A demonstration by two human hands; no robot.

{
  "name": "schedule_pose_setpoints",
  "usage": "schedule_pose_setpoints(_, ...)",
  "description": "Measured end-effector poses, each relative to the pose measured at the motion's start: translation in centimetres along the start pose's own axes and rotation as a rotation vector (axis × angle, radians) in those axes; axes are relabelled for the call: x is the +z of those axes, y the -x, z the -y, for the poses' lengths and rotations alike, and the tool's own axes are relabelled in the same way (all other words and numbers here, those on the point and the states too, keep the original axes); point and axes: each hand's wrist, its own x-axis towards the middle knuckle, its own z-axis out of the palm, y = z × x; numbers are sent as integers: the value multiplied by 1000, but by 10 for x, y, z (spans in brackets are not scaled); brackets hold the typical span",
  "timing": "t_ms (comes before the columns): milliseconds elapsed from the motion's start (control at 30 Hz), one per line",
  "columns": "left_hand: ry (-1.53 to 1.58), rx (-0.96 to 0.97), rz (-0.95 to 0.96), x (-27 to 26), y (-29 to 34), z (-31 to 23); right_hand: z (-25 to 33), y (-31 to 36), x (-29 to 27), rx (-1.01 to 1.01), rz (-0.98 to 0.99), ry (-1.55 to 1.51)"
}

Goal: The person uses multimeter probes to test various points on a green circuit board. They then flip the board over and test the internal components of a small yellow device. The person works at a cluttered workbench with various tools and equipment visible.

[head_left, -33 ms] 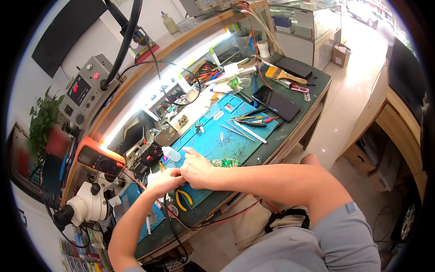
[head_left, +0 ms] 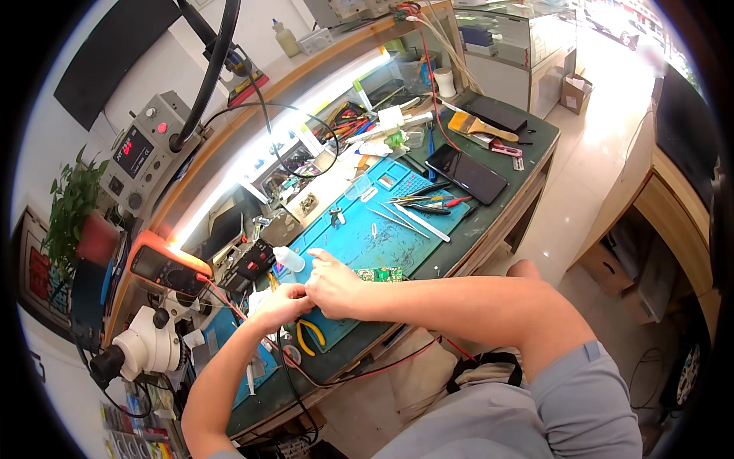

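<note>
Over the near left part of the blue work mat [head_left: 352, 245], my two hands meet with fingertips together. My left hand [head_left: 280, 307] is closed in a pinch. My right hand [head_left: 334, 287] is closed beside it, one finger pointing out; whatever lies between them is hidden. Just beyond them is a small translucent bottle [head_left: 288, 259] with a white cap. A green circuit board [head_left: 382, 274] lies right of my right hand, partly behind my forearm. Pliers with yellow handles [head_left: 308, 337] rest on the near side below my hands.
An orange multimeter [head_left: 170, 264] and a white microscope [head_left: 149, 344] stand at the left. Tweezers [head_left: 422, 222] and cutters lie on the mat's right side, near a black phone [head_left: 466, 174]. A black cable [head_left: 290, 375] hangs over the bench's front edge.
</note>
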Motion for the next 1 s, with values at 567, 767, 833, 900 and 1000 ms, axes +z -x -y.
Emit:
schedule_pose_setpoints(567,126,55,37,4,4,4,1,7,14,19,-121,10)
schedule_pose_setpoints(767,132,44,89,-6,1,4,3,5,13,19,-133,20)
schedule_pose_setpoints(833,122,70,31,1,2,3,4,7,14,35,-124,37)
schedule_pose_setpoints(900,107,80,-15,7,6,-2,3,9,15,43,-143,44)
schedule_pose_setpoints(1000,98,70,24,3,7,-5,2,9,17,43,-175,33)
